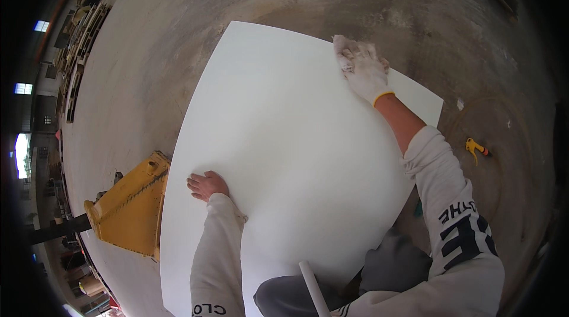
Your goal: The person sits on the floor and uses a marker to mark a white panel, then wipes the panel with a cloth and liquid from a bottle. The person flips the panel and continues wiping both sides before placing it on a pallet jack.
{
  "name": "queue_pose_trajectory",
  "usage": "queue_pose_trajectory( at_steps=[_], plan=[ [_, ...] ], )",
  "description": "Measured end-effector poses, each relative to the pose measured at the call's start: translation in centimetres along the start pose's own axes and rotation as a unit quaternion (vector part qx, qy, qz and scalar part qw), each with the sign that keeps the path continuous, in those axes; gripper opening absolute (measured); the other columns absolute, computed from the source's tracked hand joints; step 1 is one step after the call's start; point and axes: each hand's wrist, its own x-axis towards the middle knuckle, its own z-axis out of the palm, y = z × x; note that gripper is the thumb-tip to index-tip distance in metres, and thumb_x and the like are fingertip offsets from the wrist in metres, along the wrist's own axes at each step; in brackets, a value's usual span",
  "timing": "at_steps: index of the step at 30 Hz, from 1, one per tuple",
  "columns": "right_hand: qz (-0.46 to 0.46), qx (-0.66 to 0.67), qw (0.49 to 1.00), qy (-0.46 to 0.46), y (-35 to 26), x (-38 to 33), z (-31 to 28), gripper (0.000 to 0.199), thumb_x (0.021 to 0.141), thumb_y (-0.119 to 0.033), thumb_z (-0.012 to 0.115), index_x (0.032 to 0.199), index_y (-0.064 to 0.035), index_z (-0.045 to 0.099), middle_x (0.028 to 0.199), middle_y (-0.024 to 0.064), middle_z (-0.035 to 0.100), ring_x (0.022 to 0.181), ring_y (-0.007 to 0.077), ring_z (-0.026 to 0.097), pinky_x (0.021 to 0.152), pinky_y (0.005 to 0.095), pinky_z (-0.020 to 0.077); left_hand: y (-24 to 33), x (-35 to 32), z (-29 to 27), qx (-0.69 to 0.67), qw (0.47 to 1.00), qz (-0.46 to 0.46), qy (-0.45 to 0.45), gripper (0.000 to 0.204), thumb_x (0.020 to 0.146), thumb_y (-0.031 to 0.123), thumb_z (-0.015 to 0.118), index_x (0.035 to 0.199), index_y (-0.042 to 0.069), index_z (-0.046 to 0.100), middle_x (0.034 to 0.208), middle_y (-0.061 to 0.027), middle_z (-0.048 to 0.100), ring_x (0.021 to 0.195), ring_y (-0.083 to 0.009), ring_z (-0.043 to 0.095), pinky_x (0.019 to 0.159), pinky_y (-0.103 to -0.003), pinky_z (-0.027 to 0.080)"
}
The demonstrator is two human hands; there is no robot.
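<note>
A large, smooth white panel (278, 121) stretches in front of me. My left hand (208, 186) is bare and lies on the panel near its left edge, with its fingers apart and nothing in them. At the panel's far right edge is my right hand (363, 74), in a pale work glove with a yellow cuff. It is closed on a crumpled whitish cloth (345, 55) and presses it against the panel's edge. Part of the cloth is hidden by the glove.
A yellow metal stand (130, 207) on a dark bar is beside the panel's left edge. On the concrete floor (415, 8), a yellow air blow gun (473, 146) lies to the right. Stacked boards (86, 44) line the far left. A white rod-like piece (313, 290) is near my lap.
</note>
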Motion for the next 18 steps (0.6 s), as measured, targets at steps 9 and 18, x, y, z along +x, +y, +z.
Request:
queue_pose_trajectory(
  at_steps=[9,18],
  plan=[
    [-0.220,0.029,0.972,0.081,-21.9,18.4,4.6,0.048,0.102,-0.037,0.038,0.143,-0.0173,0.055,0.154,0.0011,0.046,0.146,0.0234,0.034,0.124,0.0450,0.0160,0.9,-1.1,-0.5,-0.013,1.000,0.020,-0.011,0.060,0.099,0.026,0.040,0.151,-0.003,0.031,0.162,-0.0207,0.028,0.153,-0.0324,0.020,0.123,-0.051,0.018],
    [-0.355,0.003,0.934,0.025,-31.5,19.3,5.2,0.050,0.102,-0.041,0.039,0.145,-0.0213,0.053,0.156,0.0007,0.045,0.149,0.0222,0.031,0.125,0.0501,0.0050,0.5,-1.0,-1.2,-0.021,1.000,0.009,-0.021,0.061,0.099,0.025,0.040,0.152,-0.003,0.029,0.163,-0.0211,0.025,0.152,-0.0333,0.020,0.124,-0.049,0.016]
  ],
)
